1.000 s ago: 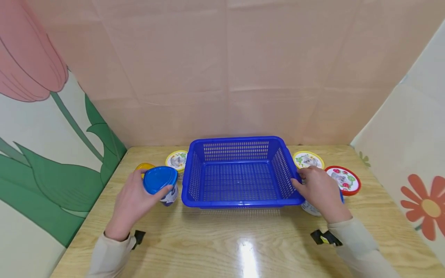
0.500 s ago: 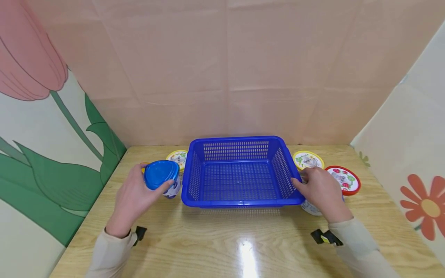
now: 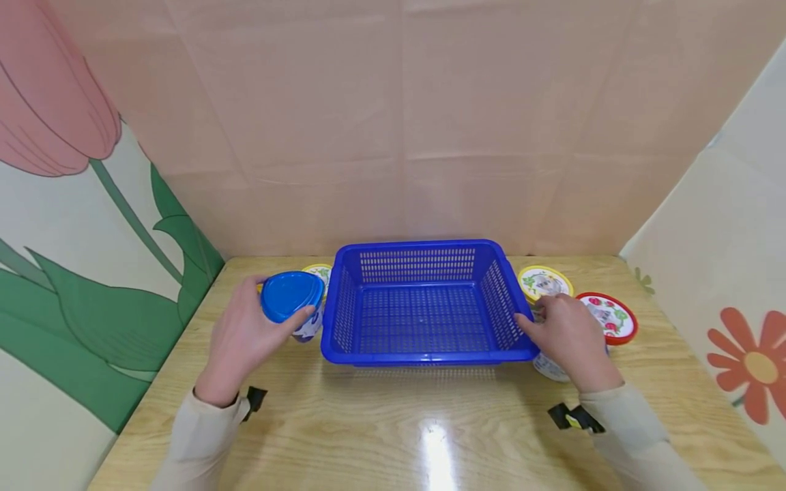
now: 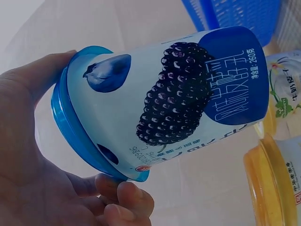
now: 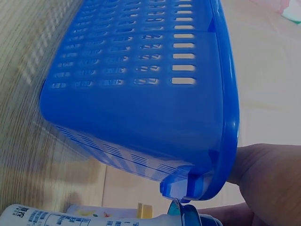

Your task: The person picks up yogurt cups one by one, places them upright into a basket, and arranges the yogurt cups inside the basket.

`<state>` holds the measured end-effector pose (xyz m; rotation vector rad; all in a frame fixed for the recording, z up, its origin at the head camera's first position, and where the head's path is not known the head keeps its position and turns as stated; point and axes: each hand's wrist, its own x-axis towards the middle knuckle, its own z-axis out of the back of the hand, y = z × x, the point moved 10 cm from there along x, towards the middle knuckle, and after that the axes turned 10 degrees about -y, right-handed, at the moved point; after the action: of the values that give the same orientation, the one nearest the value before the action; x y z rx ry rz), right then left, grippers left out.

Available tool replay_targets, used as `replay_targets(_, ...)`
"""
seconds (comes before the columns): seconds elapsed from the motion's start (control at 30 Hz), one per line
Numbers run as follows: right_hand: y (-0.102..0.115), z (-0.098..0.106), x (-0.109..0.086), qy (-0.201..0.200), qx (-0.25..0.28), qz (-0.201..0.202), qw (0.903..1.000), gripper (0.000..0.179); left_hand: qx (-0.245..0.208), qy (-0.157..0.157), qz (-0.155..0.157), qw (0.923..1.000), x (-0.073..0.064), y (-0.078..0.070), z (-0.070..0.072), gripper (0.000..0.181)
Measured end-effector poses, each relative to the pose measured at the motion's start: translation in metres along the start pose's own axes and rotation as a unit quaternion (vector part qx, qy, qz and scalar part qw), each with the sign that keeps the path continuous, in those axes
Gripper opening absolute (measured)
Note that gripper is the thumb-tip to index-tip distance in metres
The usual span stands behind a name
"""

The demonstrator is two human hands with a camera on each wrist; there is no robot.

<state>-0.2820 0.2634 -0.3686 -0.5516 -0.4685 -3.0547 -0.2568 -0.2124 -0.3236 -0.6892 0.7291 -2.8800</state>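
My left hand (image 3: 248, 334) grips a yogurt cup (image 4: 174, 89) by its blue lid (image 3: 291, 295), thumb on the near side and fingers round the far side. Blackberries and a blueberry are printed on the cup, which is off the table just left of the blue plastic basket (image 3: 424, 358). My right hand (image 3: 568, 337) holds the basket's right rim, its thumb over the edge and the other fingers outside, partly hidden. Below that hand stands another blue-lidded cup (image 5: 141, 220), mostly covered by the hand in the head view.
A yellow-rimmed cup (image 3: 319, 271) stands behind the left hand, and an orange-lidded cup (image 4: 268, 183) beside it. On the right are a yellow-lidded cup (image 3: 546, 281) and a red-lidded cup (image 3: 608, 318). The wooden table (image 3: 381, 429) meets a cloth-covered wall (image 3: 399, 136).
My left hand has raised the yogurt cup and brought it slightly right and away from me, toward the basket. My right hand and the basket have stayed in place.
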Motion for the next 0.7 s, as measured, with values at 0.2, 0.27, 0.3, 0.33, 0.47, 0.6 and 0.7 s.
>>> replay_targets(0.2,0.006,-0.001,-0.001,0.008,0.007,0.015,0.9998,0.046,-0.003,-0.003,-0.005,1.0,0.003,-0.004,0.004,0.103)
replay_targets(0.27,0.009,-0.001,-0.001,0.011,0.008,0.018,0.9998,0.045,-0.006,-0.003,-0.006,1.0,0.004,-0.006,0.005,0.104)
replay_targets(0.3,0.01,-0.001,-0.001,0.01,0.008,0.019,0.9997,0.045,-0.007,-0.003,-0.007,0.9999,0.004,-0.007,0.006,0.104)
replay_targets(0.33,0.011,-0.001,-0.001,0.01,0.008,0.019,0.9997,0.045,-0.008,-0.004,-0.009,0.9999,0.004,-0.008,0.006,0.104)
replay_targets(0.47,0.012,-0.001,-0.001,0.016,0.008,0.015,0.9997,0.044,-0.015,-0.002,-0.014,0.9998,0.006,-0.012,0.008,0.104)
replay_targets(0.6,0.012,-0.002,0.0,0.025,0.011,0.01,0.9996,0.04,-0.02,-0.003,-0.023,0.9995,0.01,-0.017,0.008,0.102)
replay_targets(0.7,0.012,-0.004,0.0,0.027,0.009,0.009,0.9996,0.039,-0.025,-0.005,-0.032,0.9992,0.013,-0.021,0.006,0.101)
